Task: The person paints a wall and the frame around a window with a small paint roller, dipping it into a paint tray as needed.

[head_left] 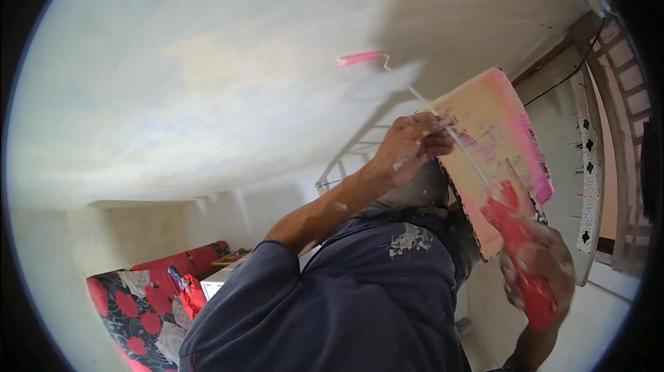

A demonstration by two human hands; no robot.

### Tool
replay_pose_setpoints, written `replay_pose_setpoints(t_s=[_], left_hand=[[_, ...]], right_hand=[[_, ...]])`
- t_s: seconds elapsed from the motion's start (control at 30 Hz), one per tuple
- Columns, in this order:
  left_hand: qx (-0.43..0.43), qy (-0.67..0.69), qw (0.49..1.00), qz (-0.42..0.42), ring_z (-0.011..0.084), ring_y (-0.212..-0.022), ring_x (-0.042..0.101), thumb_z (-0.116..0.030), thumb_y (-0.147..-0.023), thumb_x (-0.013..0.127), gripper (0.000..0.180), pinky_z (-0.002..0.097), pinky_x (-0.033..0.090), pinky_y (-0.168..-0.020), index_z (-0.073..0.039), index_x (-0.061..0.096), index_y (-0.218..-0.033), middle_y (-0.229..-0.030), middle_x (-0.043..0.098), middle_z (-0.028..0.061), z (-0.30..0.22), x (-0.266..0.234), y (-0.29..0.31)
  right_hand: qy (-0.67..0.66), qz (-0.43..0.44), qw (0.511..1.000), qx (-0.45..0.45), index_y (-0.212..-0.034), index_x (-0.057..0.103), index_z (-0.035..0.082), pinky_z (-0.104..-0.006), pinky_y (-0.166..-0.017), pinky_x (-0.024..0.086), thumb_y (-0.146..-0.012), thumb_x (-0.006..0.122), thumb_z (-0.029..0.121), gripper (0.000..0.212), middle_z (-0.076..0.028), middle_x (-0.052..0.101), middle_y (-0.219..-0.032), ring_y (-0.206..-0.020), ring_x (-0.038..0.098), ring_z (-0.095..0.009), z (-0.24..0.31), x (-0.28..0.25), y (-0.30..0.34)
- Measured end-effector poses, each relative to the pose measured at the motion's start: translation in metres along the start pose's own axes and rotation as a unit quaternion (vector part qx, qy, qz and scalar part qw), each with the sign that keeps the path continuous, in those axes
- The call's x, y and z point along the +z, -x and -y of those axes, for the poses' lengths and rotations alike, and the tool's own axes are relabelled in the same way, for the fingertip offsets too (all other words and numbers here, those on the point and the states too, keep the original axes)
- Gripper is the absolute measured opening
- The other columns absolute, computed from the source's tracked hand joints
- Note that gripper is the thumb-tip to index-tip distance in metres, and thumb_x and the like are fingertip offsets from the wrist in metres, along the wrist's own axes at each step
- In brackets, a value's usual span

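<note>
- Pale plastered ceiling [207,81] fills the view above both hands; a red-flowered bed [138,303] lies far below left.
- Left hand [413,147] is closed around the thin roller shaft; its pink roller [361,59] touches the ceiling up-left.
- Right hand [539,268] is clamped on the red handle [519,247], below the pink-stained board [494,143].

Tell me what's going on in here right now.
A person is painting overhead. The right hand grips the red handle of a small roller, whose pink roller sleeve is up against the pale ceiling. The left hand holds a paint-smeared board, streaked pink and cream, next to the roller's thin shaft. A red floral couch sits in the background.
</note>
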State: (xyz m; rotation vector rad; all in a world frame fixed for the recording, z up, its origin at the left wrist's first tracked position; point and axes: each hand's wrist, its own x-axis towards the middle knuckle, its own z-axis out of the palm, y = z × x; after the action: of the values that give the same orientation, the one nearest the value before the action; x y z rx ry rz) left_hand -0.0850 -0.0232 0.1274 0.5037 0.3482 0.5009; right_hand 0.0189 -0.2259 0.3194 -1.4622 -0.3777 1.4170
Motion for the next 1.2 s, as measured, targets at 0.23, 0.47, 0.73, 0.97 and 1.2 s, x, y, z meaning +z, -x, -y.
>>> replay_pose_setpoints(t_s=[0.23, 0.47, 0.73, 0.97, 1.2], left_hand=[[-0.02, -0.082, 0.991, 0.104, 0.0148, -0.075, 0.064, -0.02, -0.091, 0.057, 0.025, 0.0284, 0.054, -0.073, 0.002, 0.06, -0.102, -0.098, 0.063, 0.0111, -0.025, 0.092, 0.023], [-0.064, -0.09, 0.994, 0.013, 0.0161, -0.081, 0.063, -0.018, -0.09, 0.057, 0.025, 0.0303, 0.053, -0.075, 0.001, 0.058, -0.106, -0.097, 0.063, 0.0094, -0.007, 0.038, 0.012], [-0.079, -0.097, 0.991, -0.041, 0.0181, -0.08, 0.063, -0.018, -0.09, 0.057, 0.024, 0.033, 0.053, -0.076, 0.001, 0.058, -0.105, -0.097, 0.064, 0.009, 0.009, 0.01, -0.008], [-0.057, -0.118, 0.99, 0.06, 0.0159, -0.077, 0.063, -0.018, -0.091, 0.055, 0.025, 0.0294, 0.055, -0.071, 0.003, 0.058, -0.105, -0.093, 0.064, 0.0091, -0.004, 0.093, 0.008], [-0.086, -0.154, 0.98, 0.096, 0.0136, -0.076, 0.062, -0.021, -0.092, 0.055, 0.028, 0.0284, 0.053, -0.074, 0.004, 0.058, -0.104, -0.09, 0.063, 0.0071, 0.012, 0.106, 0.003]], right_hand=[[0.057, -0.044, 0.997, -0.003, -0.116, 0.049, -0.009, -0.0225, -0.037, 0.041, -0.08, 0.061, 0.024, 0.051, -0.007, 0.053, -0.063, -0.041, 0.048, -0.012, 0.021, 0.009, 0.061], [0.052, -0.011, 0.998, 0.014, -0.112, 0.053, -0.007, -0.0214, -0.042, 0.041, -0.077, 0.066, 0.029, 0.052, -0.003, 0.053, -0.062, -0.045, 0.05, -0.009, -0.003, -0.004, 0.03], [-0.005, -0.009, 0.999, 0.053, -0.11, 0.052, -0.008, -0.0223, -0.041, 0.042, -0.077, 0.068, 0.028, 0.051, -0.005, 0.054, -0.064, -0.046, 0.051, -0.01, -0.018, -0.017, -0.006], [0.019, -0.128, 0.99, -0.062, -0.1, 0.052, -0.015, -0.0235, -0.03, 0.036, -0.062, 0.07, 0.033, 0.063, -0.007, 0.05, -0.049, -0.031, 0.043, -0.012, -0.017, -0.029, 0.067], [-0.006, -0.19, 0.982, -0.022, -0.1, 0.053, -0.015, -0.0234, -0.029, 0.036, -0.058, 0.07, 0.029, 0.064, -0.009, 0.053, -0.049, -0.03, 0.044, -0.013, -0.022, -0.045, 0.08]])
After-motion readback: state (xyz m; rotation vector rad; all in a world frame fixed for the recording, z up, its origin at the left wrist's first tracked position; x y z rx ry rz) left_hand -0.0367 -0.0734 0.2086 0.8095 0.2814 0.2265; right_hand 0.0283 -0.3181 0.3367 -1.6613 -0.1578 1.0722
